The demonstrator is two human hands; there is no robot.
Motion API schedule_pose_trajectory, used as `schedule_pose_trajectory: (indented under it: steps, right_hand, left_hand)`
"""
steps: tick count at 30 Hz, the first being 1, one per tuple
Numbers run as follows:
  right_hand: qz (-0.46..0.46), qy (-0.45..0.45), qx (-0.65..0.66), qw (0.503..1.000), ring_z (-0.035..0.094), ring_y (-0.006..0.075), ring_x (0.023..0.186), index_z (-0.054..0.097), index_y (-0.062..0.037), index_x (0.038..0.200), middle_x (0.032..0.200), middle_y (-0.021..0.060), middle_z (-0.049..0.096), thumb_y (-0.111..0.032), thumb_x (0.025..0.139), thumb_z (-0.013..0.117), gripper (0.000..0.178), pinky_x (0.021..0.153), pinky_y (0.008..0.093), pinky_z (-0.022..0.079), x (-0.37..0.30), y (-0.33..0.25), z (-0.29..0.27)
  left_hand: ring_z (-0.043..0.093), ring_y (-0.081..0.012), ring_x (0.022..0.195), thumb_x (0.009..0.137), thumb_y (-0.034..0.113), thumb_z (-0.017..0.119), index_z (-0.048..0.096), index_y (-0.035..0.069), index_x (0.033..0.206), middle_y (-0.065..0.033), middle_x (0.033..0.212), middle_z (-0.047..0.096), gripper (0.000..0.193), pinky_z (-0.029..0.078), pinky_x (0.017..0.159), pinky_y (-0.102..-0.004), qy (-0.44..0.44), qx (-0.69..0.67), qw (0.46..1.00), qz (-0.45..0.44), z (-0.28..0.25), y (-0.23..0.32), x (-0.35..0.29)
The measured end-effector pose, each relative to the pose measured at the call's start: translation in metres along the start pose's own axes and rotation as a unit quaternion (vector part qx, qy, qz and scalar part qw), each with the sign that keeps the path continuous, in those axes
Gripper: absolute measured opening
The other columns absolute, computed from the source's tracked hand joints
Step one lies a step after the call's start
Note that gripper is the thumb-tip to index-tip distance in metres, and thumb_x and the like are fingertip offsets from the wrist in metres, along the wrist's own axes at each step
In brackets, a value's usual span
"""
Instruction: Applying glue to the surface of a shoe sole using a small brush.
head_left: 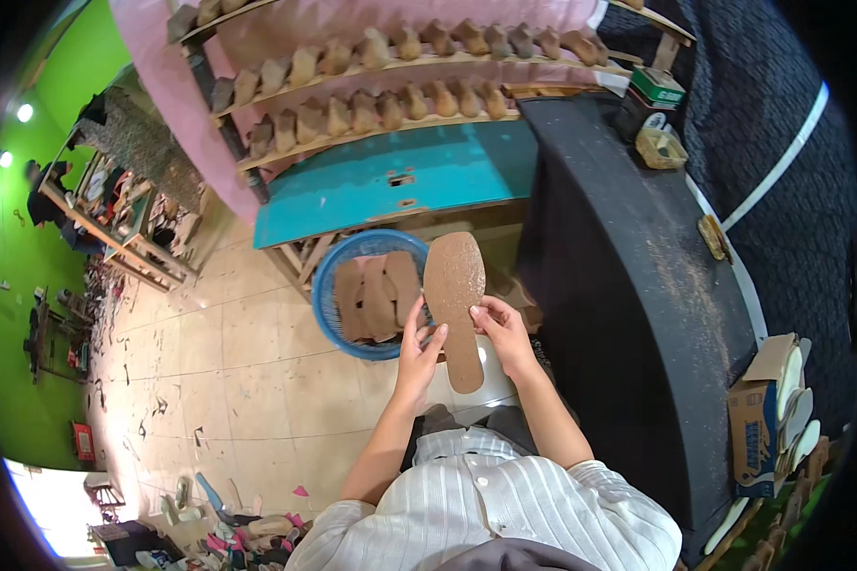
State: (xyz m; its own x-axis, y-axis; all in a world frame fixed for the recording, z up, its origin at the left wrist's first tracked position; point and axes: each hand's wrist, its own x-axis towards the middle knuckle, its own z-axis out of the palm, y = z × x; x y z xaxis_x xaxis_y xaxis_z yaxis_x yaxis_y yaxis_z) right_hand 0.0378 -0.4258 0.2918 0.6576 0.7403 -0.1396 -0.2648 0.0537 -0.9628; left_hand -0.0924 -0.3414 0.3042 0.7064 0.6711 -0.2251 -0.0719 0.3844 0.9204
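A brown shoe insole (455,276), broad at the far end and narrow toward me, is held up in front of my chest. Its face looks speckled and partly shiny. My left hand (417,354) grips its left edge, thumb on top and fingers reaching beneath. On the opposite edge, my right hand (503,333) pinches it near the middle. Just beyond my left hand a round blue basket (326,335) stands on the floor. Several brown insoles (376,295) of a similar kind lie inside it.
Wooden shelves (343,133) with rows of shoe lasts (390,109) rise behind a teal bench (352,186). A dusty black table (619,238) runs along my right, bearing a small basket (659,149) and a cardboard box (754,428) of pale soles. Scraps lie on the tiled floor (248,371).
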Motion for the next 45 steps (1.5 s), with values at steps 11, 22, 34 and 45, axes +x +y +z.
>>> schedule_pose_trajectory:
  steps: [11, 22, 34, 45]
  right_hand:
    - [0.103, -0.103, -0.056, 0.988, 0.058, 0.0098, 0.084, 0.057, -0.0048, 0.115, 0.093, 0.0003, 0.061, -0.021, 0.087, 0.061, 0.033, 0.072, 0.0242, 0.045, 0.002, 0.079, 0.126]
    - [0.123, 0.007, -0.002, 0.992, 0.055, 0.0076, 0.075, 0.052, -0.0024, 0.118, 0.09, 0.0015, 0.059, -0.023, 0.089, 0.058, 0.035, 0.066, 0.0205, 0.044, 0.08, 0.086, 0.144]
    - [0.152, 0.109, 0.111, 0.976, 0.055, 0.008, 0.073, 0.054, -0.0101, 0.096, 0.073, -0.0044, 0.053, -0.018, 0.087, 0.059, 0.013, 0.068, 0.024, 0.041, 0.178, 0.122, 0.121]
    - [0.105, 0.194, 0.083, 0.972, 0.055, 0.0119, 0.074, 0.039, -0.0096, 0.121, 0.082, 0.0032, 0.055, 0.0, 0.082, 0.057, 0.044, 0.062, 0.0241, 0.043, 0.248, 0.201, 0.093]
  left_hand:
    - [0.056, -0.0139, 0.095, 0.09, 0.022, 0.056, 0.04, 0.007, 0.13, -0.0073, 0.108, 0.056, 0.045, 0.048, 0.076, -0.0288, 0.066, -0.063, 0.993, -0.073, -0.167, -0.004, -0.005]
    - [0.051, -0.0145, 0.105, 0.092, 0.014, 0.053, 0.039, 0.001, 0.133, -0.0102, 0.115, 0.054, 0.045, 0.04, 0.088, -0.0253, 0.023, 0.142, 0.987, -0.073, -0.235, -0.007, 0.06]
    - [0.057, -0.0258, 0.098, 0.068, 0.018, 0.077, 0.043, 0.016, 0.128, -0.011, 0.108, 0.056, 0.069, 0.046, 0.083, -0.0362, -0.043, 0.368, 0.919, 0.136, -0.257, -0.017, 0.172]
    - [0.047, -0.0325, 0.11, 0.062, 0.013, 0.074, 0.047, 0.02, 0.122, -0.0089, 0.115, 0.051, 0.066, 0.041, 0.09, -0.0462, -0.024, 0.545, 0.829, 0.121, -0.27, -0.056, 0.268]
